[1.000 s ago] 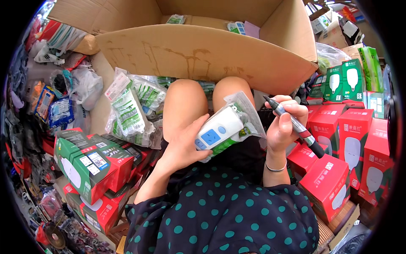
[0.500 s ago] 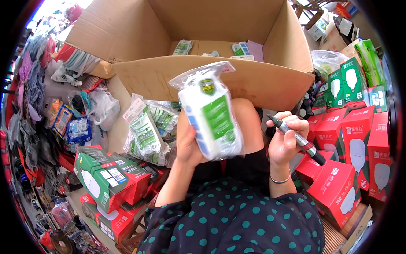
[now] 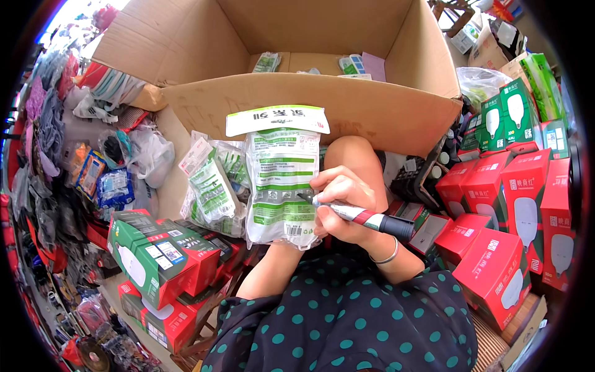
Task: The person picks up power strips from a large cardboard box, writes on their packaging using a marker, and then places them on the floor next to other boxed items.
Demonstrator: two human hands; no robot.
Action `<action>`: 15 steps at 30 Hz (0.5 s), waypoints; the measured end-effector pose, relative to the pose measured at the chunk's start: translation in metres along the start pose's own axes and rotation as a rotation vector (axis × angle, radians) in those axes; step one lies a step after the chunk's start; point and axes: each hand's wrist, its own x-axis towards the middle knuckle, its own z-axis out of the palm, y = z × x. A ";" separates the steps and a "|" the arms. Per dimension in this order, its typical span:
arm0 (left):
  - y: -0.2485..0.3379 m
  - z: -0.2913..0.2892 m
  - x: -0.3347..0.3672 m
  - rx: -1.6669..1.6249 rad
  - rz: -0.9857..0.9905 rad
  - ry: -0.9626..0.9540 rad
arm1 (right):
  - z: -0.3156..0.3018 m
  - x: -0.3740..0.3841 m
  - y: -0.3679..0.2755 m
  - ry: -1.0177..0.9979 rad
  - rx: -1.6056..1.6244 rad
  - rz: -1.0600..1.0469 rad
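Observation:
In front of my lap a clear plastic packet (image 3: 282, 180) stands tilted, its white-and-green printed back toward me and a white header card (image 3: 279, 121) at the top. My left hand is mostly hidden behind it, with my left wrist (image 3: 279, 260) just below its lower edge, and supports it from there. A black-capped marker (image 3: 365, 218) with a silver, red and dark barrel is held in my right hand (image 3: 350, 198). Its dark tip is at the packet's printed face; whether it touches, I cannot tell. My right fingers are near the packet's right edge.
A large open cardboard box (image 3: 310, 102) stands ahead with a few similar packets inside. More packets (image 3: 214, 186) lie in a pile to the left. Red and green bulb boxes (image 3: 149, 260) are stacked at left, more red bulb boxes (image 3: 489, 279) at right. Plastic bags (image 3: 149, 155) lie further left.
The packet has been turned over to show its printed back. My right hand has brought the marker leftward to the packet, its tip now at the printed face.

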 end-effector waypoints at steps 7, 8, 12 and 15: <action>-0.004 0.028 0.004 0.115 0.233 0.129 | 0.004 -0.005 0.005 0.004 0.093 0.017; -0.002 0.021 -0.001 0.085 0.288 0.131 | 0.006 -0.005 0.005 0.002 0.095 0.018; 0.007 0.005 -0.018 0.319 0.313 0.099 | 0.007 -0.001 0.004 -0.060 0.036 -0.042; 0.007 -0.004 -0.029 0.571 0.307 0.523 | 0.007 -0.005 0.009 -0.126 0.043 -0.048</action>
